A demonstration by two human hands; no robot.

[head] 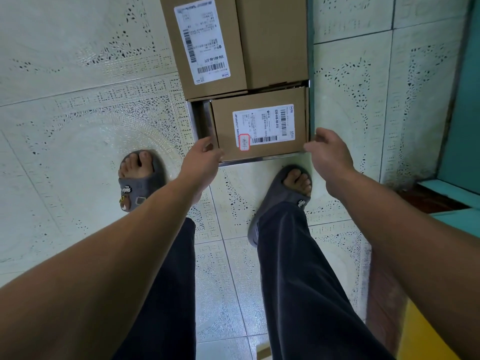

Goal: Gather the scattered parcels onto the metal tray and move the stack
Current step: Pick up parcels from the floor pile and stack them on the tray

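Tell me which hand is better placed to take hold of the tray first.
Left, probably. The left hand touches the small box at its near-left corner, over the metal tray rim; the right hand hangs open, seemingly just off the right corner.

Metal tray [259,160]: largely covered by cardboard parcels; only its near rim and left corner show. Labelled rear parcel [207,81] and plain rear parcel [275,40]: cut off by the top edge. Shipping label [263,127] on the front parcel [226,120]: fine print too small to read. Left hand [205,154] and right hand [328,154]: contact with tray or parcel indeterminate.
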